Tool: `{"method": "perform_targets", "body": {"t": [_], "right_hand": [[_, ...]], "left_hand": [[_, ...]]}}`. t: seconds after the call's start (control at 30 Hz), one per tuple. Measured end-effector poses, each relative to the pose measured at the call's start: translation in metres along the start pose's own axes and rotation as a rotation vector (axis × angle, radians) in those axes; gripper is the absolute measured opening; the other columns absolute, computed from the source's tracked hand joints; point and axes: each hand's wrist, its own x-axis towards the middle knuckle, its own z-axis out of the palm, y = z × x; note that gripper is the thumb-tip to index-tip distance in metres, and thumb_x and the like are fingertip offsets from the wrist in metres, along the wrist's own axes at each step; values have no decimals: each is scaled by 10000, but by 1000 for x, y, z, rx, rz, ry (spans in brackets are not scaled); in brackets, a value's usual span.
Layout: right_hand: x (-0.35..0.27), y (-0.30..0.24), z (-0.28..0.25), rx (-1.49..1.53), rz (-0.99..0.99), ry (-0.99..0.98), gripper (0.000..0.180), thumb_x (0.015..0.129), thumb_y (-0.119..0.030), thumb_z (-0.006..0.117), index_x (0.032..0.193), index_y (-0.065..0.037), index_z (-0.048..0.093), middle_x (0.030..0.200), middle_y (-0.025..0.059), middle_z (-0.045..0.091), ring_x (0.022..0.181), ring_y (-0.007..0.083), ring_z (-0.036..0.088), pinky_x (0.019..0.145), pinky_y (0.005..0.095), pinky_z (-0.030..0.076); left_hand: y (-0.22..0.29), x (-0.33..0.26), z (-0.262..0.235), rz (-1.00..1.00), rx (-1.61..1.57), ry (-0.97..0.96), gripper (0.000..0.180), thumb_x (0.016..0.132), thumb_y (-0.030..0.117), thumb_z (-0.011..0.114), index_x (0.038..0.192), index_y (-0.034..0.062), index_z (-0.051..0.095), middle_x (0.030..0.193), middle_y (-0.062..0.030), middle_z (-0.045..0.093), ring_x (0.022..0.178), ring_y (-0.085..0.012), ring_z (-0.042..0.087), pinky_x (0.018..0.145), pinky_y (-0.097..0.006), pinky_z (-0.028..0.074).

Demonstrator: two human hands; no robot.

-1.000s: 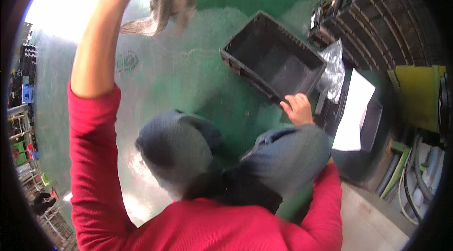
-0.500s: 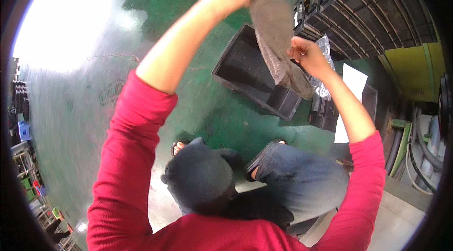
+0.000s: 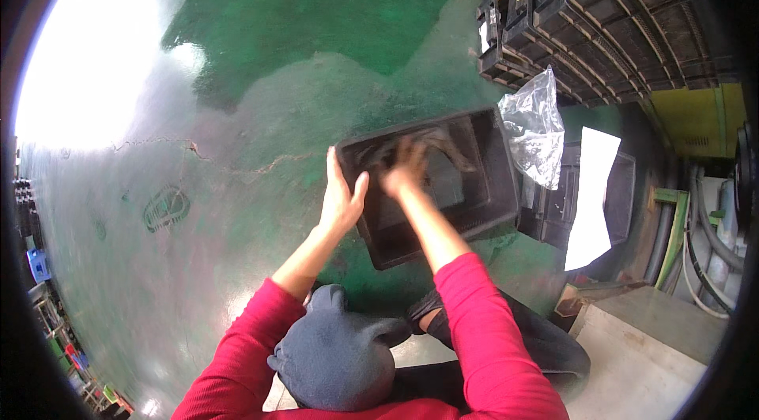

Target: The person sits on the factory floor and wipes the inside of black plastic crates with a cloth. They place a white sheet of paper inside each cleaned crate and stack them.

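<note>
A black plastic bin (image 3: 379, 242) sits tilted on the floor in front of me. My left hand (image 3: 341, 203) grips its left rim, thumb inside and straight fingers along the outer wall. Down inside the bin is my right hand (image 3: 407, 167), smeared by motion, pressing on a grey-brown cloth (image 3: 449, 147). Part of the cloth spreads to the right of the fingers; the rest is hidden under the hand or too blurred to make out.
A clear plastic bag (image 3: 534, 124) touches the bin's right side. Beyond it, a white sheet (image 3: 593, 199) lies over another black bin (image 3: 623, 191). Stacked black crates (image 3: 609, 25) stand at the far right. Pipes and hoses (image 3: 708, 238) run at the right edge. The green floor has wet patches (image 3: 316, 1).
The cloth, stretched between both raised hands before, is now down inside the bin under my right hand. My left hand has come down to the bin's rim. The bin is turned and nearer me.
</note>
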Motion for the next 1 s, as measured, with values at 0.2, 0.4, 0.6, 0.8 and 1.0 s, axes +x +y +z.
{"method": "perform_targets", "body": {"t": [0.2, 0.4, 0.6, 0.8, 1.0], "right_hand": [[32, 24, -27, -644, -756, 56, 504, 829, -160, 446, 1331, -185, 411, 1400, 74, 380, 1338, 242, 281, 1072, 539, 172], [72, 76, -73, -689, -192, 176, 425, 838, -215, 465, 1151, 58, 555, 1300, 195, 469, 1250, 296, 365, 1016, 437, 284], [32, -9, 24, -307, -168, 410, 441, 803, -180, 510, 1155, 82, 536, 1242, 255, 474, 1144, 369, 434, 955, 463, 357], [69, 69, -45, -653, -399, 226, 340, 743, -160, 529, 1043, -29, 622, 1136, 135, 553, 1059, 278, 500, 858, 456, 402], [99, 55, -85, -1113, -231, 191, 292, 786, -264, 534, 921, -66, 701, 1158, 88, 498, 1023, 239, 449, 807, 377, 339]], "left_hand": [[1, 34, 0, -203, -70, 149, 570, 863, 53, 469, 1376, 9, 223, 1273, -252, 435, 1152, -392, 464, 969, -409, 374], [-2, 42, -5, -115, 61, 219, 568, 822, 15, 491, 1357, 13, 298, 1301, -213, 430, 1214, -354, 423, 1006, -386, 352], [12, 45, 1, -178, -38, 208, 561, 803, 9, 500, 1342, 28, 346, 1295, -220, 444, 1196, -357, 444, 1011, -384, 344], [6, 43, -2, -125, -31, 212, 569, 767, -7, 520, 1318, 21, 378, 1289, -194, 428, 1213, -341, 414, 1019, -378, 329], [7, 44, 2, -137, -52, 245, 568, 764, -12, 514, 1317, 31, 391, 1272, -180, 444, 1206, -312, 426, 1015, -362, 328]]}}
